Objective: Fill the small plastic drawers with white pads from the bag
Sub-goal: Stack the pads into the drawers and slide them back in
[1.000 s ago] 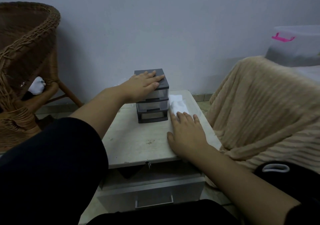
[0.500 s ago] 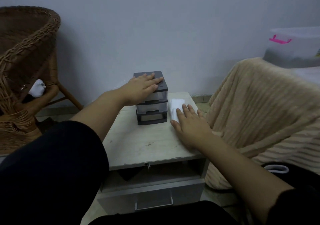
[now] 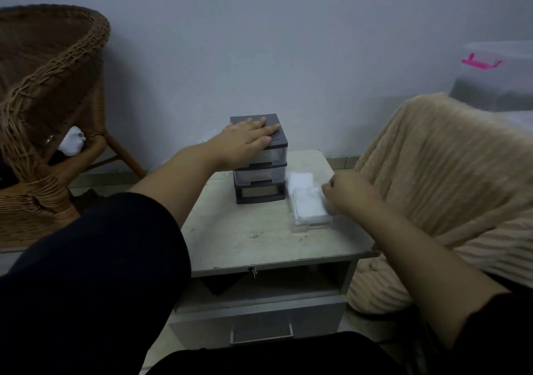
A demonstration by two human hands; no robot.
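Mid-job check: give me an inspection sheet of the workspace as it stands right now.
Surface: pale wooden bedside table, scuffed.
Job's things: small grey three-tier plastic drawer unit, bottom slot looks empty; clear plastic drawer beside it holds white pads.
Clutter: nothing seen.
Grippers: left hand flat on the unit's top; right hand curled at the pads, grip unclear.
Cables: nothing seen.
Surroundings: brown wicker chair, beige ribbed blanket, clear storage box with pink latch.
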